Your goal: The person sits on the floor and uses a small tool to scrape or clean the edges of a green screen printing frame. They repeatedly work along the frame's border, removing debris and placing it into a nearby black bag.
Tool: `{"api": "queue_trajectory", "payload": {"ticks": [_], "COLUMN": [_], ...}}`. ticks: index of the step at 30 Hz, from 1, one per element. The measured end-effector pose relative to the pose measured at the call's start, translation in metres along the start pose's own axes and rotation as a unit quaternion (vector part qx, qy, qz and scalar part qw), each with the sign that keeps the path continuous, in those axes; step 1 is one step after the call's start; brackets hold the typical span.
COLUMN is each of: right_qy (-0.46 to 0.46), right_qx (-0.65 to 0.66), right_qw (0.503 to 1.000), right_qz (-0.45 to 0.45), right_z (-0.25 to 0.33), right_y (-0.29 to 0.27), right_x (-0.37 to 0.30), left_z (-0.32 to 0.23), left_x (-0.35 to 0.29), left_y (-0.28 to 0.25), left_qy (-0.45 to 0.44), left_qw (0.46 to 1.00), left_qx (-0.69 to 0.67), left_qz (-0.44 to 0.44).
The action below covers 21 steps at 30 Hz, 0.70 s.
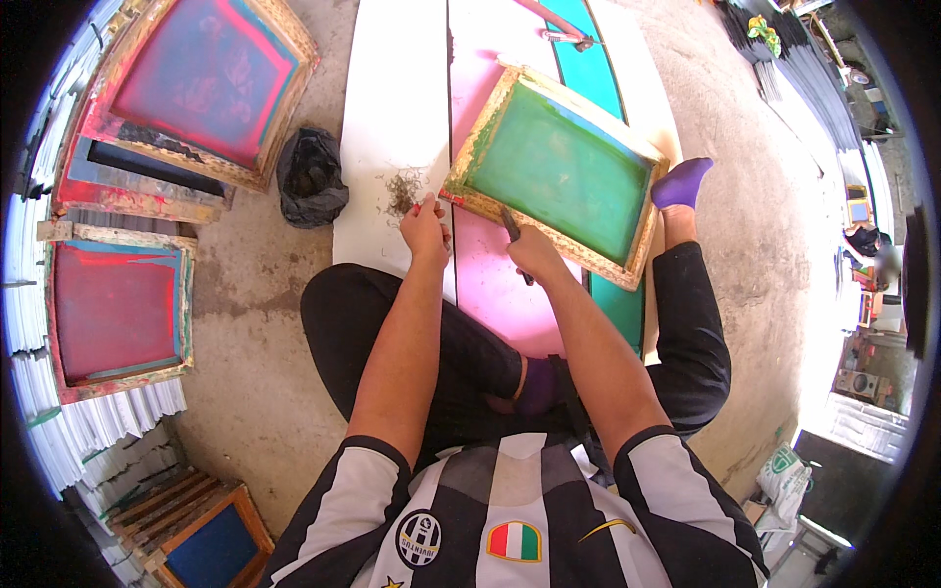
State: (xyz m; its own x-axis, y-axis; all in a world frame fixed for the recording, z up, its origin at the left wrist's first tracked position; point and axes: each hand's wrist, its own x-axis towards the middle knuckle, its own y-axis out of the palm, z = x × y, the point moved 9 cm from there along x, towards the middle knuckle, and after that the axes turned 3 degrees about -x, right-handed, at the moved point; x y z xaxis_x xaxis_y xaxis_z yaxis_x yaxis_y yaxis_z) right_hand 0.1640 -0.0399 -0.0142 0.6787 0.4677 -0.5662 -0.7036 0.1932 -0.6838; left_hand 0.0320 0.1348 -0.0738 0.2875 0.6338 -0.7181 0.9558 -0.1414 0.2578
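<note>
In the head view, the fingers of my left hand [424, 232] are drawn together on a small red thing [417, 209], too little of it showing for me to tell what it is; they sit just beside the left corner of a screen with a pale, paint-smeared wooden frame and green mesh [559, 171]. My right hand [537, 253] is clamped around a slim, dark-handled tool [512, 225], its upper end by the frame's lower edge; I cannot tell whether the two touch. The screen lies tilted in front of me on a long board striped white, pink and teal [500, 294], its right corner close by my foot in a purple sock [683, 183]. Near my left fingertips, a loose heap of brownish, stringy scraps [402, 192] rests on the board's white part. Past the board's top stretch lies a reddish bar with a metal end [569, 35]. On the concrete floor [245, 323] to my left sits a crumpled black plastic bag [312, 178], near a large wooden-framed screen with pink and blue mesh [206, 78]; lower down stands another wooden-framed screen, its mesh dull red [118, 309].
</note>
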Motion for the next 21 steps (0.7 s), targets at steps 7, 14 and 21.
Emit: {"api": "queue_trajectory", "payload": {"ticks": [7,14,21], "right_qy": [0.054,0.066,0.116], "right_qx": [-0.052,-0.089,-0.017], "right_qw": [0.997,0.992,0.992], "right_qz": [0.028,-0.06,-0.038], "right_z": [0.014,0.009,-0.004], "right_y": [-0.004,0.006,0.017], "right_x": [-0.009,-0.007,-0.004], "left_z": [-0.003,-0.002,-0.007], "left_x": [-0.006,-0.007,-0.01], "left_y": [0.007,0.012,0.022], "left_qy": [-0.009,-0.014,0.005], "left_qw": [1.0,1.0,0.999], "left_qx": [-0.009,-0.014,0.001], "left_qz": [0.009,0.019,0.043]}}
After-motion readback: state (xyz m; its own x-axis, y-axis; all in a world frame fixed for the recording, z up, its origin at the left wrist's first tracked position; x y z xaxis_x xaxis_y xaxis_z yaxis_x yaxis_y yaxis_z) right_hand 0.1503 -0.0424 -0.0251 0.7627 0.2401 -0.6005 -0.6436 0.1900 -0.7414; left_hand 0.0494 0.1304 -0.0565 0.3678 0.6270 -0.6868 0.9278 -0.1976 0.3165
